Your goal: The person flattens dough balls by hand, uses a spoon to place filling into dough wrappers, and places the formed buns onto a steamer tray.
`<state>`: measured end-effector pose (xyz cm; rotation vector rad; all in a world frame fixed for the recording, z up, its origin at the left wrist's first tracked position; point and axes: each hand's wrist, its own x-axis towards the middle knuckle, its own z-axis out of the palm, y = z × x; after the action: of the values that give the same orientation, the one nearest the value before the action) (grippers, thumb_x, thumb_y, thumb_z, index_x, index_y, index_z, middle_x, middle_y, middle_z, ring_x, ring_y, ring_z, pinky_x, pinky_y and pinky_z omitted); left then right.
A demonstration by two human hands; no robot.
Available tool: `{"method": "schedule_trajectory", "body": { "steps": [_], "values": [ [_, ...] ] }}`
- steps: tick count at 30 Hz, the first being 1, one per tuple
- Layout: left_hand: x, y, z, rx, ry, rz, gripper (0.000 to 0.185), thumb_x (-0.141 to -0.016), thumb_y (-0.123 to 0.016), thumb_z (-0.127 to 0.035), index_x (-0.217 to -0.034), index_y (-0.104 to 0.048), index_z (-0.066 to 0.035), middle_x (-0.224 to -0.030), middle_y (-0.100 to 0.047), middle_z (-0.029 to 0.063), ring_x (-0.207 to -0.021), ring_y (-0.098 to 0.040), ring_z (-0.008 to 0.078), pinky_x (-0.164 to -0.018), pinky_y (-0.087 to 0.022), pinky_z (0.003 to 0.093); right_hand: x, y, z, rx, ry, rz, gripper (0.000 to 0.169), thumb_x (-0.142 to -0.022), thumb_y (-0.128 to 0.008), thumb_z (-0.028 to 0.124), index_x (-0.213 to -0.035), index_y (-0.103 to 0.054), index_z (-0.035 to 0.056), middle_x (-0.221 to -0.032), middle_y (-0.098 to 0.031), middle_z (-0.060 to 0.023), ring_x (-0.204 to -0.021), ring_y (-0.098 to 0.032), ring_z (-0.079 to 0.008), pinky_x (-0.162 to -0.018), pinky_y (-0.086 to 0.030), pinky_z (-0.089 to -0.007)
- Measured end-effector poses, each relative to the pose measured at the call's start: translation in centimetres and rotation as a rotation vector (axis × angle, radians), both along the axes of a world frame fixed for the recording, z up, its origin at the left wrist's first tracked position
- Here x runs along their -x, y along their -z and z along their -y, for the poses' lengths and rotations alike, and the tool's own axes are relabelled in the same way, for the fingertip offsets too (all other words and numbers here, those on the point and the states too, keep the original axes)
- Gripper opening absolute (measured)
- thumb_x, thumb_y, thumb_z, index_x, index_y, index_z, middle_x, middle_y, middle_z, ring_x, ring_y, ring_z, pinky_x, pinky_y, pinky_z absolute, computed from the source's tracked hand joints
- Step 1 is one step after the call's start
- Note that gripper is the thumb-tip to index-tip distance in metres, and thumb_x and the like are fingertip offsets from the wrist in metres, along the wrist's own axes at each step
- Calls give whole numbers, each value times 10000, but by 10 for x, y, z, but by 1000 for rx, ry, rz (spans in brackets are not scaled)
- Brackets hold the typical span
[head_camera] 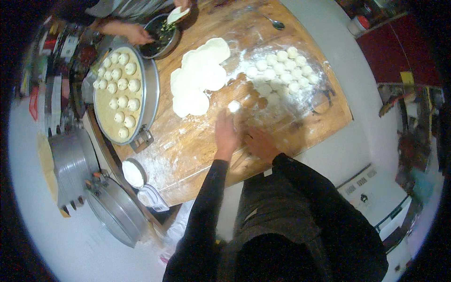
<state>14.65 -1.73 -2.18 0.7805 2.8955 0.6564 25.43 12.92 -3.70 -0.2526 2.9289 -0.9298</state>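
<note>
My left hand [226, 132] lies on the floured wooden table, its fingertips just below a small white lump of dough [234, 106]. Close to its right, my right hand [260, 141] is low over the board; blur and shadow hide whether anything is between the two hands. Beyond them, flat round dough wrappers [199, 75] overlap in a pile. Several small dough pieces [285, 75] sit in flour at the right. At the left, a round metal steamer tray [135, 116] holds several pleated, filled buns [122, 84].
A co-worker's hands [135, 34] hold a wrapper over a metal bowl of chopped green filling [173, 46]. A spoon [278, 25] lies at the far edge. A bowl of flour [133, 172] stands near left, beside a plastic tub [152, 198]. Stacked metal steamers [116, 211] stand lower left.
</note>
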Motion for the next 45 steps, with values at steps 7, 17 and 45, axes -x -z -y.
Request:
{"method": "schedule_trajectory", "body": {
  "steps": [7, 17, 45],
  "values": [
    [28, -5, -29, 74, 48, -27, 728, -931, -663, -417, -1533, -451, -67, -1619, -311, 264, -1478, -294, 496, -1218, -257, 601, 4, 2, 2, -136, -21, 255, 228, -861, -658, 216, -1041, -707, 86, -1083, -652, -159, -1075, -607, -367, -881, -474, -525],
    [-32, 34, 27, 22, 32, 45, 312, -917, -678, -234, -1142, -688, -17, -1264, -612, 192, -1177, -565, 419, -1013, -451, 530, 36, -18, -11, 3, 85, 4, 122, -865, -617, 152, -882, -616, 32, -954, -611, -169, -949, -599, -401, -786, -456, -516],
    [-33, -12, 84, -228, -342, 454, 238, -892, -676, -188, -1052, -741, -25, -958, -728, 163, -857, -688, 360, -793, -545, 488, 77, 9, 49, -254, 175, -39, 166, -874, -606, 151, -1024, -649, 93, -1090, -639, -143, -1005, -628, -366, -850, -473, -466]
  ]
}}
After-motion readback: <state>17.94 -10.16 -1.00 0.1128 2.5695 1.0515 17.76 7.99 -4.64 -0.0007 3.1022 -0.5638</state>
